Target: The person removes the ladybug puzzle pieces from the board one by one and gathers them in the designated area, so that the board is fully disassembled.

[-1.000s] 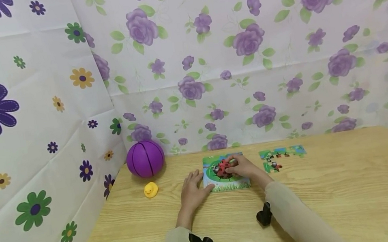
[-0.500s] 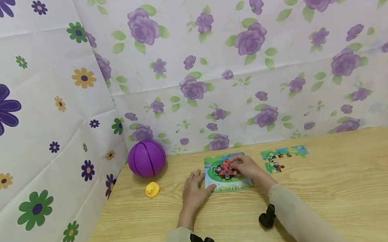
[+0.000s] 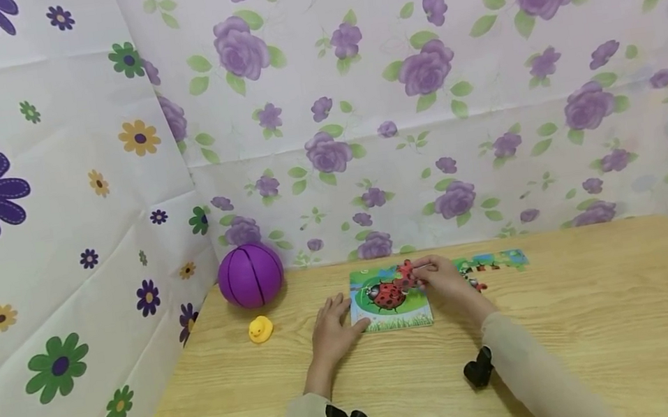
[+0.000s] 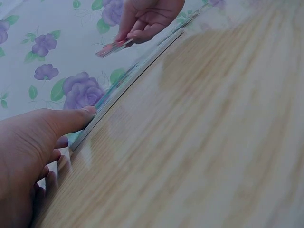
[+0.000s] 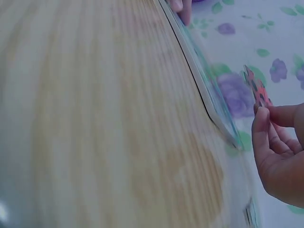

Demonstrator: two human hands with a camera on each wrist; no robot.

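My left hand [image 3: 333,332] rests at the left side of a ladybug puzzle board [image 3: 396,322], which lies flat on the table. In the left wrist view its thumb [image 4: 76,118] touches the board's near edge, the other fingers lower down beside it. My right hand [image 3: 444,278] pinches a red, black-spotted puzzle piece [image 3: 404,273] between thumb and fingers. That piece overlaps the board's upper right part in the head view. In the right wrist view the piece [image 5: 256,88] is tilted up, raised above the board's surface.
Several loose puzzle pieces [image 3: 499,259] lie right of the board, partly hidden by my right hand. A purple ball [image 3: 251,276] and a yellow rubber duck [image 3: 260,329] stand on the wooden table [image 3: 578,331] at left. Flowered cloth [image 3: 382,89] hangs behind.
My right hand has lifted the red piece off the ladybug picture and moved it up and to the right, uncovering the ladybug. My left hand stays at the board's left side.
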